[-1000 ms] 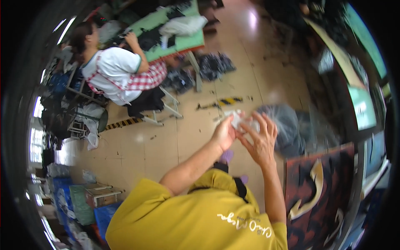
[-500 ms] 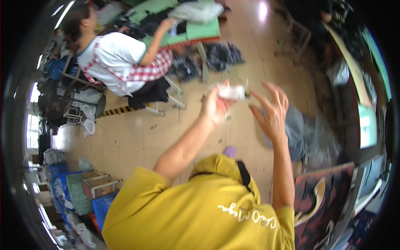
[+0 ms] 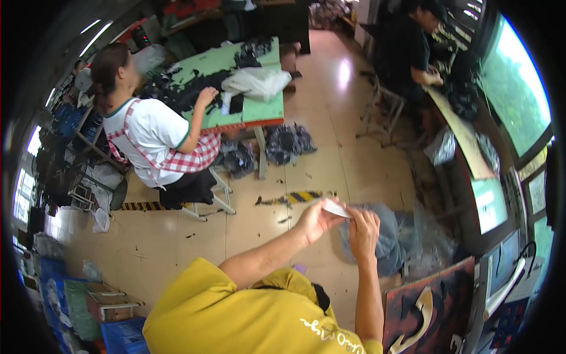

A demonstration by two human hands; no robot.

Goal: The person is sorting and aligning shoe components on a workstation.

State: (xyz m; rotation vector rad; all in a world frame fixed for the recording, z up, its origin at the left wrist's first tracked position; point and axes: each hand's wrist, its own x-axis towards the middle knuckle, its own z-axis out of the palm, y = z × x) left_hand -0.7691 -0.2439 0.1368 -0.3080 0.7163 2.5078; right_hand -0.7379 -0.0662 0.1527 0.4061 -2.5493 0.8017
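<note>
We have a small white piece between our two hands, its left end held in the partly curled left hand and its right end pinched in the closely bent right hand. On the floor beyond the right hand sits a bulging translucent bag, its dark contents too unclear to name; a whitish bag lies on the green table.
</note>
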